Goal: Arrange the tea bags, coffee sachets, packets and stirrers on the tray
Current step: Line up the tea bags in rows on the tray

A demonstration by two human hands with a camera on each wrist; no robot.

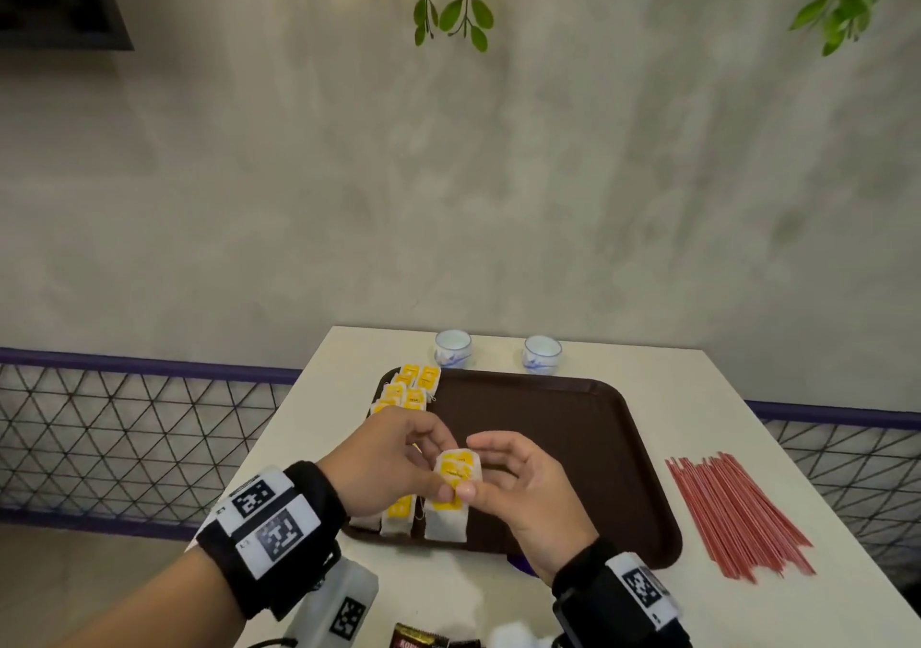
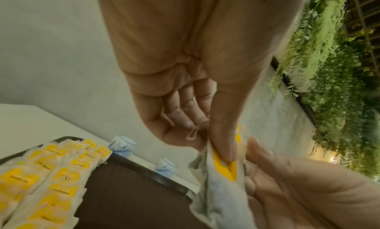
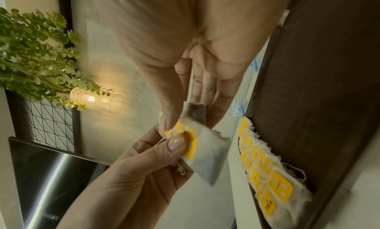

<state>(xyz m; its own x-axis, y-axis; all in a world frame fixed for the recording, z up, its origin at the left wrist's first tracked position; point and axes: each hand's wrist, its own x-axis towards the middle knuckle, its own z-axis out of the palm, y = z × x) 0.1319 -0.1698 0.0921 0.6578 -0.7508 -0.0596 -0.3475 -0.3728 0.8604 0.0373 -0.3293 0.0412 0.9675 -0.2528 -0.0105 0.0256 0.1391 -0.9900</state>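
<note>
Both hands are up over the near-left part of the brown tray (image 1: 573, 428), and they've got one tea bag (image 1: 457, 472) between them. The left hand (image 1: 393, 458) pinches it with thumb on the yellow tag — you can see that clearly from the right wrist view, thumbnail pressed right on the yellow label (image 3: 190, 144). The right hand (image 1: 518, 478) grips the same bag from the other side, thumb tip down on the tag's edge, the other fingers loosely curled behind it. So neither hand is free, both are closed on that one bag, which is held in the air and not lying on anything.

The rest of the tea bags (image 1: 411, 388) already sit on the tray in two columns along its left edge, overlapping like shingles, yellow tags up. A couple more (image 1: 446, 520) lie at the near-left corner, right under the hands.

The red stirrers (image 1: 737, 515) are in a fanned bundle on the tabletop (image 1: 707, 378), just off the tray's right edge — not on it. Two small white-and-blue cups (image 1: 452, 348) stand beyond the far edge of the tray. A dark sachet (image 1: 418, 637) peeks in at the bottom of the head view, mostly cut off.
</note>
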